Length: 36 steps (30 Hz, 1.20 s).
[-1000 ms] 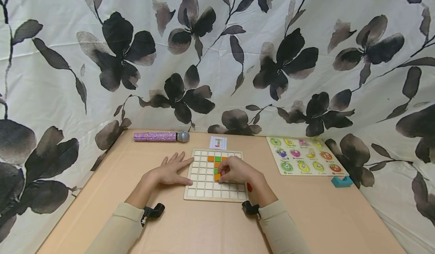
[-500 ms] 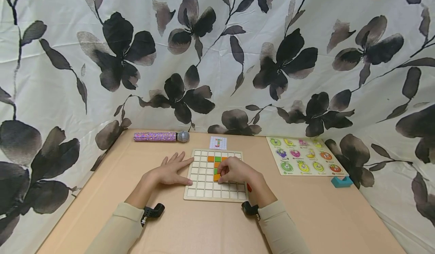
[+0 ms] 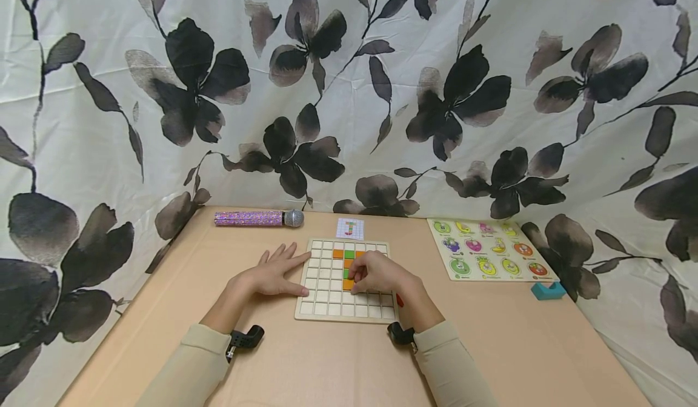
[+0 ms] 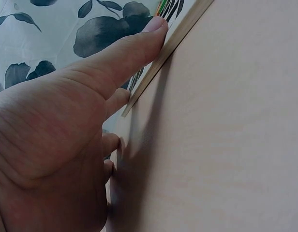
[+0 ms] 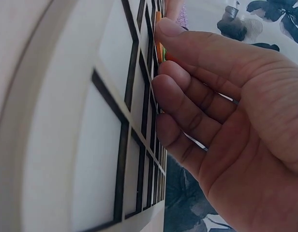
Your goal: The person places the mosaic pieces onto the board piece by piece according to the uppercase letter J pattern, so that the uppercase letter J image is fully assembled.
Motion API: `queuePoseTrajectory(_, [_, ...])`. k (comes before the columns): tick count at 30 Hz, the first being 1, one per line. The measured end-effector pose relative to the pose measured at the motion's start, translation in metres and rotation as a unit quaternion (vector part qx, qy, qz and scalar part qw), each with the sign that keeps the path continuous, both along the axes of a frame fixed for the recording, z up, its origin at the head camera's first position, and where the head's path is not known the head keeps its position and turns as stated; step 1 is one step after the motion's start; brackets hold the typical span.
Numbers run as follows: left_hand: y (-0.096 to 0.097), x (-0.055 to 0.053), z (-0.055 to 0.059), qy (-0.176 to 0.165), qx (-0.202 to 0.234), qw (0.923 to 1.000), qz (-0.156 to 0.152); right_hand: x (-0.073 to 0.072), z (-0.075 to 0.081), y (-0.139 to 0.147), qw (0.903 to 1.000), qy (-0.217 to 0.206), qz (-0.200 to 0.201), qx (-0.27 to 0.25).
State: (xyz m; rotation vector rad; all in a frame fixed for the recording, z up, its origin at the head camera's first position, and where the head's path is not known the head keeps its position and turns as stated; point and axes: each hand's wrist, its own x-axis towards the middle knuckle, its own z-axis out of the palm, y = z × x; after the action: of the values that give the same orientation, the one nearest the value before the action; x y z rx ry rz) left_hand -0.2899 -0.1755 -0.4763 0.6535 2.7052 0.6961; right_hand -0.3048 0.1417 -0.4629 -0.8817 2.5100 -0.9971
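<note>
Left hand (image 3: pixel 269 277) and right hand (image 3: pixel 378 272) have hardly moved.
Left spreads at the grid board's (image 3: pixel 327 311) left edge; right curls by an orange tile (image 3: pixel 347 285), can't tell if pinching.

A pale table (image 3: pixel 491 346) carries a grid board (image 3: pixel 327 318), with 1 small card (image 3: pixel 350 229) just beyond it. A glittery microphone (image 3: pixel 256 218) lies far left, a sheet of 12 fruit pictures (image 3: pixel 487 254) far right, 1 blue block (image 3: pixel 548 292) at the sheet's near corner, and 1 red piece (image 3: pixel 400 300), partly hidden, just beside the board.
</note>
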Motion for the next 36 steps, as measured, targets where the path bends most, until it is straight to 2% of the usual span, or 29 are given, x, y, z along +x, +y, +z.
queuePoseTrajectory(9, [0.001,0.0,0.001,-0.003,0.001,1.0,0.001,-0.001,0.0,0.001,0.9999,0.006,-0.004,0.007])
queuePoseTrajectory(17, [0.0,-0.001,0.0,0.0,-0.002,1.0,0.005,-0.002,0.006,0.009,0.9985,-0.005,-0.045,-0.029])
queuePoseTrajectory(21, [0.0,-0.001,-0.001,0.003,-0.004,1.0,0.006,-0.003,0.012,0.018,0.9973,0.002,-0.059,-0.045])
queuePoseTrajectory(28, [0.0,0.0,0.001,0.007,-0.006,0.9999,0.005,-0.007,0.021,0.04,0.9938,0.043,-0.089,-0.05])
queuePoseTrajectory(33, [0.001,0.002,0.002,0.005,0.004,1.0,0.0,-0.009,0.026,0.056,0.9911,0.042,-0.113,-0.057])
queuePoseTrajectory(36, [0.0,0.002,0.001,0.003,0.013,0.9999,-0.003,-0.009,0.028,0.067,0.9915,0.032,-0.114,-0.053])
